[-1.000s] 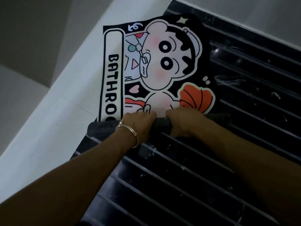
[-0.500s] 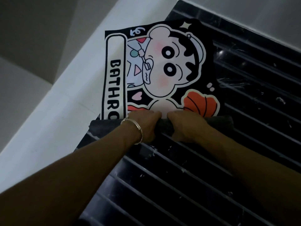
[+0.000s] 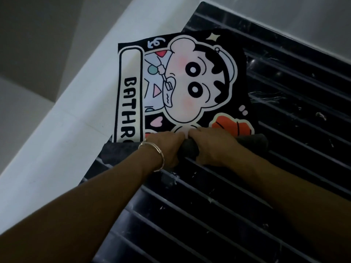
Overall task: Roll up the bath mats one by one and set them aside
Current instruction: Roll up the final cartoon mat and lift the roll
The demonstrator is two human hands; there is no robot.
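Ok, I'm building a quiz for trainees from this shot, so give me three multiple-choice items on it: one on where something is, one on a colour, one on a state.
1. The bath mat lies mostly on:
A) a dark slatted surface
B) a wall hook
C) a basket

2. The printed shape just beyond the right hand is:
A) blue
B) green
C) orange

3. The bath mat is:
A) fully flat
B) partly rolled at the near end
C) fully rolled

Answers:
1 A, the slats show beside the mat and in front of it.
2 C, the shape is plainly orange with a pale outline.
3 B, the left hand and right hand grip a roll while the picture beyond it lies flat.
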